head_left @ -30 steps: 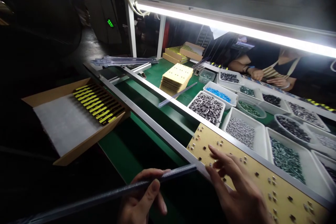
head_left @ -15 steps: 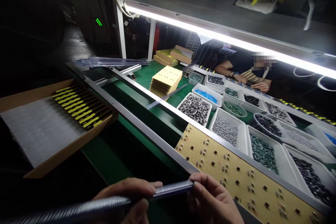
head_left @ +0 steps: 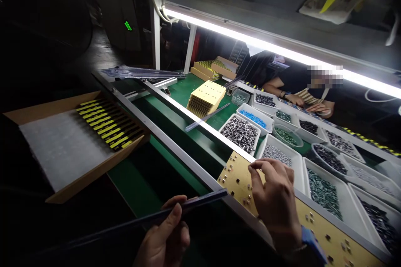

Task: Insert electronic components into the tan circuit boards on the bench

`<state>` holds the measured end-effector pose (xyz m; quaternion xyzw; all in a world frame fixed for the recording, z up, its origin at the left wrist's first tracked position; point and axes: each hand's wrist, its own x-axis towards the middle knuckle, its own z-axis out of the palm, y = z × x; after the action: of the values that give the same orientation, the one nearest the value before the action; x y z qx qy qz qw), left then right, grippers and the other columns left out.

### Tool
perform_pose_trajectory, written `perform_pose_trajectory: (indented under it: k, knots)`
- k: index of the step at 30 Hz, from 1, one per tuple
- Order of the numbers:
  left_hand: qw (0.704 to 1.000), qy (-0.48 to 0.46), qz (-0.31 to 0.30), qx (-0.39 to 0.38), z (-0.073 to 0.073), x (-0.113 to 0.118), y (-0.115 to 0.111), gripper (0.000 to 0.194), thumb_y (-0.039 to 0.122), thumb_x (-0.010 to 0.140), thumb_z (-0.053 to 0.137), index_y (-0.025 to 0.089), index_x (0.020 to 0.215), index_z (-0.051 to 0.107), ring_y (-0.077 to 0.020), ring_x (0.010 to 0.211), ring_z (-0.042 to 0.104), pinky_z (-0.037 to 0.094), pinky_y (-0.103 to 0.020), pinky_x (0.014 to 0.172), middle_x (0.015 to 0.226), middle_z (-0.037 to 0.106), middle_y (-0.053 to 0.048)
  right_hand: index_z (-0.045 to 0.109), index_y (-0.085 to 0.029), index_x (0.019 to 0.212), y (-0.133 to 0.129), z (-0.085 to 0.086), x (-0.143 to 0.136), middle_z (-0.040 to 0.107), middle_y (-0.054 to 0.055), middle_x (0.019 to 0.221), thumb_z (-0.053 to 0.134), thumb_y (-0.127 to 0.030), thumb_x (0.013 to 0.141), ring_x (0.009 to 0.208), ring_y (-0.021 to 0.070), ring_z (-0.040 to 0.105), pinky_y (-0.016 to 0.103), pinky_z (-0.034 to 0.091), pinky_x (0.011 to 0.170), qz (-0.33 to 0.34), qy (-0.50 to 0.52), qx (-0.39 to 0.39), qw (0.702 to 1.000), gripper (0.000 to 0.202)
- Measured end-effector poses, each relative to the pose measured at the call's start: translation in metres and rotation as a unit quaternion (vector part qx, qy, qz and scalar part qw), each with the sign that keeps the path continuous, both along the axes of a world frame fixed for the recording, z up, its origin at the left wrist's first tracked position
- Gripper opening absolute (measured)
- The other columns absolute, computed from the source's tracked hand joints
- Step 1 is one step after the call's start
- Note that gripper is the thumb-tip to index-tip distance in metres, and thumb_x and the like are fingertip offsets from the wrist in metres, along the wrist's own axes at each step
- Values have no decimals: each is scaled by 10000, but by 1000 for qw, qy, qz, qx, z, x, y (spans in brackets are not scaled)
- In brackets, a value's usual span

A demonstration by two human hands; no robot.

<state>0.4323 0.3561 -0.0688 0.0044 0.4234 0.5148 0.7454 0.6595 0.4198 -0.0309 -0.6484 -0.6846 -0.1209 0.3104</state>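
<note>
A long, thin dark tube (head_left: 203,201) lies in my left hand (head_left: 169,233), whose thumb and fingers are wrapped round it near its upper end. The tube slants down to the left into the dark. Over a tan circuit board (head_left: 239,171) dotted with small parts, my right hand (head_left: 277,200) is raised with thumb and index fingertip brought together. Anything between those fingertips is too small to make out. The board rests between two metal rails, and a blue band circles my right wrist.
White trays of small parts, one with blue pieces (head_left: 253,117), stand beyond the rail (head_left: 175,150). A stack of tan boards (head_left: 206,94) is further back. At left lies a cardboard box (head_left: 78,175) with yellow-black pieces. A person sits across the bench.
My right hand has left the tube's end and moved up over the board. My left hand still holds the tube, now tilted a little more upward. The view has shifted slightly.
</note>
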Motion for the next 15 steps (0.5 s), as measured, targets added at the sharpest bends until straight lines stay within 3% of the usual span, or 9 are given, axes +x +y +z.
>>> perform_pose_trajectory:
  k: [3, 8, 15]
  knots:
    - [999, -40, -8, -19, -1, -6, 3, 394, 372, 685, 946, 216, 1008, 784, -69, 532, 505, 387, -151, 506, 636, 620, 17, 683, -188, 843, 14, -6, 15, 658, 135, 961, 565, -262, 946, 1026, 344, 521, 505, 432, 872, 2, 4, -33, 999, 173]
    - [999, -42, -1, -19, -1, -9, 4, 325, 290, 729, 910, 197, 1008, 771, -48, 521, 471, 385, -170, 492, 901, 725, -46, 692, -193, 811, 14, -12, 16, 659, 128, 948, 554, -267, 944, 1028, 338, 506, 490, 426, 876, 16, 6, -44, 999, 206]
    - [998, -59, -6, -21, -6, -8, 4, 400, 368, 670, 961, 205, 988, 782, -50, 506, 480, 366, -140, 494, 732, 702, -23, 686, -192, 809, 15, -12, 16, 657, 123, 946, 552, -265, 944, 1017, 329, 502, 485, 417, 891, 22, 1, -48, 999, 203]
